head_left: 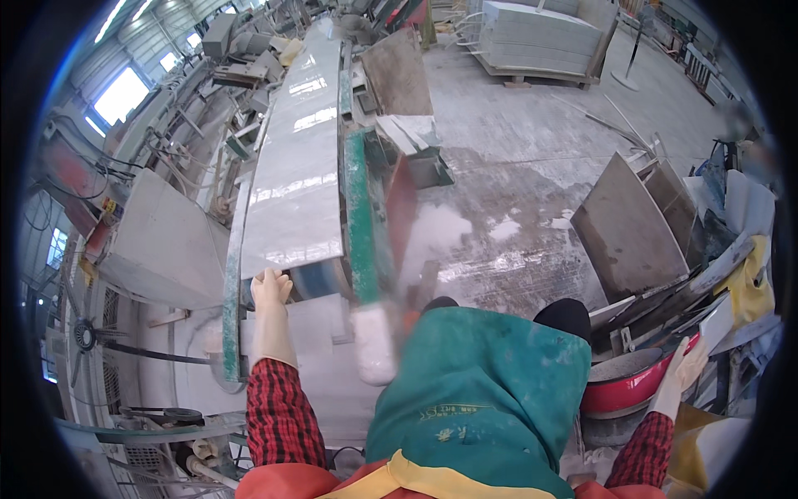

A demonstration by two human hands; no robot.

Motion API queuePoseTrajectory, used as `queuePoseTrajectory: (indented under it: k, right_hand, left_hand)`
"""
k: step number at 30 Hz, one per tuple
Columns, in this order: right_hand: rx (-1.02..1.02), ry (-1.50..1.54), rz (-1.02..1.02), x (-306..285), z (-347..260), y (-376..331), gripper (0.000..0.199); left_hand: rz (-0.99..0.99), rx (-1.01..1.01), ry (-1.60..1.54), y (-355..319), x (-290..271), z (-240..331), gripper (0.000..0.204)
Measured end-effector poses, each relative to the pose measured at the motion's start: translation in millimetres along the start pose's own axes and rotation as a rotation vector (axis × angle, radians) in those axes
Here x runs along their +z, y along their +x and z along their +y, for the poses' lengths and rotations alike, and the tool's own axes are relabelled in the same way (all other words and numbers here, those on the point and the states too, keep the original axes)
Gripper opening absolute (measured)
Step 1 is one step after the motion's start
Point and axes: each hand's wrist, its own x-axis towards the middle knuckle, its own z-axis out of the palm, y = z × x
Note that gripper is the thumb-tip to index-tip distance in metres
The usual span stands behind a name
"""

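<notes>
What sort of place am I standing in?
Probably an industrial workshop, perhaps for stone or panels: there's a long green-railed machine bed, stacked pale slabs and a floor smeared white.

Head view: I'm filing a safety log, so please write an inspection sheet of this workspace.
Surface: long white surface, shiny with reflections, a green rail along its right side.
Job's things: the white surface's near edge, at the left hand; a red basin with greyish contents, beside the right hand.
Clutter: brown sheets leaning at right; yellow cloth among mixed scraps.
Hands: left hand at the near edge, fingers curled; right hand by the basin's rim, grip unclear.
Cables: dark cables at far left, ends unclear.
Surroundings: stacked pale slabs at upper right; floor with white patches.
</notes>
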Motion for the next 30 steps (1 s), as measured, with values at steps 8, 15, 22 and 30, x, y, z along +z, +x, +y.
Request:
queuePoseTrajectory:
  k: [8, 15, 22, 30]
  right_hand:
    - [0.156, -0.094, -0.265, 19.1, 3.8, 13.8, 0.057]
    - [0.166, 0.066, -0.080, 3.6, -17.5, 18.5, 0.041]
    - [0.337, -0.125, -0.101, 1.8, -15.7, 42.4, 0.044]
    - [0.254, -0.166, -0.150, 67.7, 34.3, 48.7, 0.058]
  left_hand:
    - [-0.441, 0.991, 0.383, -67.8, 123.6, -11.0, 0.044]
    - [-0.437, 1.247, 0.861, -76.5, 161.7, -32.5, 0.049]
    - [-0.399, 1.230, 0.839, -81.2, 158.3, -42.3, 0.048]
    - [-0.451, 1.200, 0.844, -77.0, 160.6, -42.3, 0.049]
